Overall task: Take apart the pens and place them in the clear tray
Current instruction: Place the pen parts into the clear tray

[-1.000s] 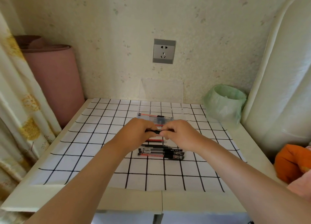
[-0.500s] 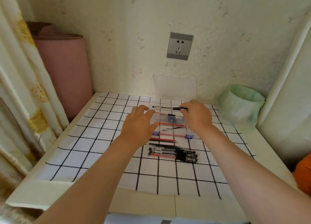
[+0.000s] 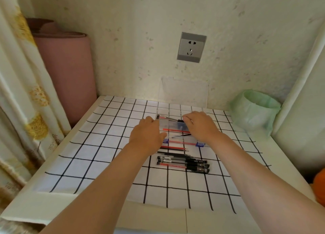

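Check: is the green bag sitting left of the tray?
No, the green bag sits at the table's far right corner, to the right of the tray.

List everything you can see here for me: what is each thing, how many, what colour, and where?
clear tray: one, transparent, mid-table, holding pen parts
whole pens: about three, black and red, in front of the tray
loose refills: a few, red and black, between tray and pens
grid cloth: one, white with black lines, covering the table
wall socket: one, grey, on the wall
bin bag: one, pale green, far right
pink roll: one, far left
curtain: one, cream and yellow, left edge
left hand, right hand: at the tray's ends
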A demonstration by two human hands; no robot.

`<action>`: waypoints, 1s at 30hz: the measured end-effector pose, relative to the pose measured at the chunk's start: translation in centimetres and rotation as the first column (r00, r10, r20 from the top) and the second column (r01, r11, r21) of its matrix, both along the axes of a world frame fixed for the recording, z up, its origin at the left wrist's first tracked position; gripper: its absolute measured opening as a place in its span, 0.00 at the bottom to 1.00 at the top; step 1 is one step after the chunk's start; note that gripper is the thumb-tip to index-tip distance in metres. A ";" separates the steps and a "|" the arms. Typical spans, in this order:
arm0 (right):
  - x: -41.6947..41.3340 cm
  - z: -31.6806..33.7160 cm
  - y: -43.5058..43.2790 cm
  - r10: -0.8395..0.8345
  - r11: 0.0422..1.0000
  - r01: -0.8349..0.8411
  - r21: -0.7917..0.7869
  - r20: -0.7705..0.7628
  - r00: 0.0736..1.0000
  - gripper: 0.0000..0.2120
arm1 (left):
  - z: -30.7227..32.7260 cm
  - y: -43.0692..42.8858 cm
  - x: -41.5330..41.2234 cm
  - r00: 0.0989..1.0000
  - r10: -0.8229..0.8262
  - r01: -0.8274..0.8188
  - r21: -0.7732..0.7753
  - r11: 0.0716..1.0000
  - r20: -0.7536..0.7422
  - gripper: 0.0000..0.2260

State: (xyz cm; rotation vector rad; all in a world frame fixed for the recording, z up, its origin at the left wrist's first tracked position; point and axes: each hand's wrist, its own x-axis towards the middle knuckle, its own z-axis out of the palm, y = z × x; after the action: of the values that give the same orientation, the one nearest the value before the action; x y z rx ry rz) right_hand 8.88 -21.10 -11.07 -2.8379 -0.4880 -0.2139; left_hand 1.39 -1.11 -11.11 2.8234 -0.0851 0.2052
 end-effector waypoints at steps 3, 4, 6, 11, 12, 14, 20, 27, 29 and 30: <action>-0.1 0.0 -0.1 0.040 0.998 -0.045 -0.051 -0.096 0.995 0.19 | 0.0 -0.2 0.0 1.000 0.018 -0.018 0.035 0.999 -0.005 0.23; -0.2 0.1 -0.2 0.042 0.997 -0.050 -0.066 -0.119 0.992 0.19 | 0.0 -0.2 -0.1 1.000 0.022 -0.022 0.044 0.999 0.002 0.23; -0.6 0.4 -0.4 0.045 0.998 -0.049 -0.030 -0.133 0.990 0.19 | 0.0 -0.2 -0.2 0.999 0.021 -0.023 0.059 0.998 0.028 0.22; -2.2 1.9 -0.5 0.108 0.989 -0.110 0.103 0.027 0.994 0.15 | 0.3 -0.4 -0.7 0.987 -0.046 0.043 0.020 0.999 0.153 0.23; -2.8 2.4 -0.5 0.126 0.985 -0.134 0.111 0.075 0.989 0.14 | 0.4 -0.5 -0.9 0.979 -0.075 0.076 0.004 0.997 0.191 0.22; -4.3 3.4 -0.4 0.171 0.978 -0.182 0.098 0.104 0.980 0.11 | 0.8 -0.7 -1.3 0.957 -0.154 0.162 -0.014 0.987 0.245 0.16; -8.1 4.7 -1.4 0.230 0.972 -0.236 -0.003 -0.220 0.948 0.06 | 1.6 -1.8 -3.6 0.943 -0.334 0.333 -0.082 0.939 -0.003 0.06; -9.4 4.6 -3.5 0.131 0.975 -0.191 -0.118 -0.392 0.911 0.07 | 1.4 -2.4 -4.8 0.930 -0.349 0.349 -0.020 0.937 -0.117 0.09; -9.5 4.3 -3.6 0.126 0.970 -0.193 -0.145 -0.378 0.917 0.08 | 1.4 -2.5 -4.7 0.934 -0.336 0.338 -0.008 0.941 -0.123 0.10; -9.6 4.2 -3.5 0.128 0.967 -0.198 -0.160 -0.367 0.921 0.08 | 1.3 -2.5 -4.7 0.935 -0.333 0.336 0.006 0.942 -0.124 0.10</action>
State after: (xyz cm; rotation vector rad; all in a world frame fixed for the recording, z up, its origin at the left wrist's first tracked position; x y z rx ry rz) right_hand -0.70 -24.63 -6.89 -2.9046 -0.6926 0.3948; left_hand -3.27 -3.65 -9.78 2.7836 -0.5409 -0.0457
